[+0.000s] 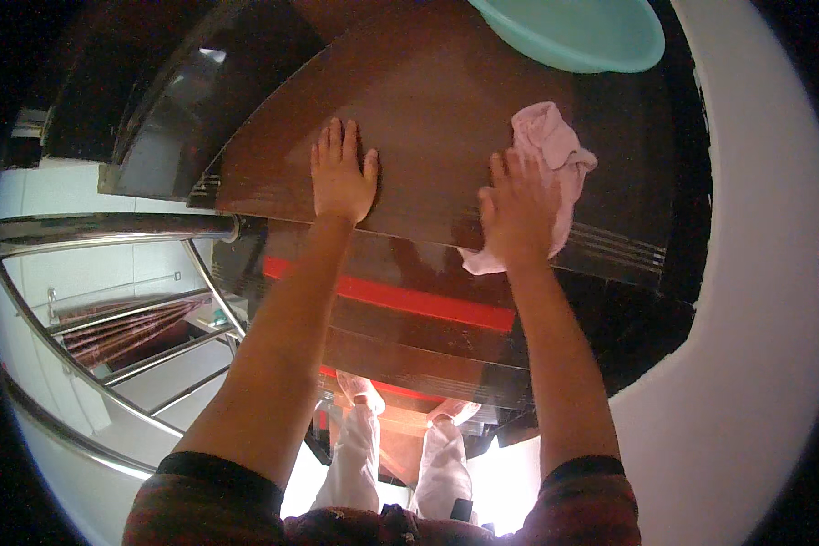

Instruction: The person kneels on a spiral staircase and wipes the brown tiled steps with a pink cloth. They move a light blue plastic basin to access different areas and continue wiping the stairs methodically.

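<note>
My left hand [344,175] lies flat on the brown stair tread [419,136], fingers stretched out and open, with nothing in it. To the right, my right hand [520,209] holds a crumpled pink cloth [551,136] down against the same tread. The cloth spreads out beyond the fingers, and one corner hangs over the front edge of the step below the palm. Part of the cloth is hidden under my hand. Beyond the cloth, at the upper right, stands a pale green basin [582,41], cut off by the picture's top edge.
A metal handrail [109,235] with bars runs along the left side. Glossy dark steps [168,114] curve up at the upper left. Red strips [428,303] mark the lower steps, where my feet [362,393] stand. A white wall [755,273] borders the stairs on the right.
</note>
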The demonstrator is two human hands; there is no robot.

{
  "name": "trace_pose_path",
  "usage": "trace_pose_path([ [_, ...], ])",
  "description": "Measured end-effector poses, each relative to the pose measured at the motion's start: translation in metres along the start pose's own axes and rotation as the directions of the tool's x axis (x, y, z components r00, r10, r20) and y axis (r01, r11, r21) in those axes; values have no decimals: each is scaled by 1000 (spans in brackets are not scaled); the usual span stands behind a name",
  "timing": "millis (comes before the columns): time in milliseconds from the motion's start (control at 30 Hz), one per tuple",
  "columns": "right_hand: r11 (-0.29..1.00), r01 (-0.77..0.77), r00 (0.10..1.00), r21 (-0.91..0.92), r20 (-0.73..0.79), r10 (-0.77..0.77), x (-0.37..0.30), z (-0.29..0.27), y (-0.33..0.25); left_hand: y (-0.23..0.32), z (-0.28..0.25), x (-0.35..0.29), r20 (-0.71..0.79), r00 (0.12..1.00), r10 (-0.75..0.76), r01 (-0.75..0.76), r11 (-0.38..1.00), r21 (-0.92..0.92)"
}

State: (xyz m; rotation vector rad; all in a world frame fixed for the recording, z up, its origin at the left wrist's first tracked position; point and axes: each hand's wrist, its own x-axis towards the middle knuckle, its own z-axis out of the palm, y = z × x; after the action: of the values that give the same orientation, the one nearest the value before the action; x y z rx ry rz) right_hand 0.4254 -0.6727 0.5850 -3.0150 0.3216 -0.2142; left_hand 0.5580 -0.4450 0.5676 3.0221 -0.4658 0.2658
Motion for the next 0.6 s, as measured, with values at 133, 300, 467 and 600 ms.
trace_pose_path([
  [133, 987, -124, 991, -101, 32, 127, -6, -8, 79, -2, 3, 1, -25, 1000, 18, -19, 999, -31],
  [300, 986, -99, 995, -136, -43, 94, -19, -23, 164, -3, 2, -1, -48, 998, 31, -35, 997, -72],
  [467, 996, -25, 993, -86, -117, 15, -18, -20, 183, -4, 4, -1, -58, 998, 22, -26, 997, -68],
  [600, 992, -44, 996, -122, -87, 34, -16, -22, 181, -5, 4, -1, -60, 998, 26, -31, 997, -77],
])
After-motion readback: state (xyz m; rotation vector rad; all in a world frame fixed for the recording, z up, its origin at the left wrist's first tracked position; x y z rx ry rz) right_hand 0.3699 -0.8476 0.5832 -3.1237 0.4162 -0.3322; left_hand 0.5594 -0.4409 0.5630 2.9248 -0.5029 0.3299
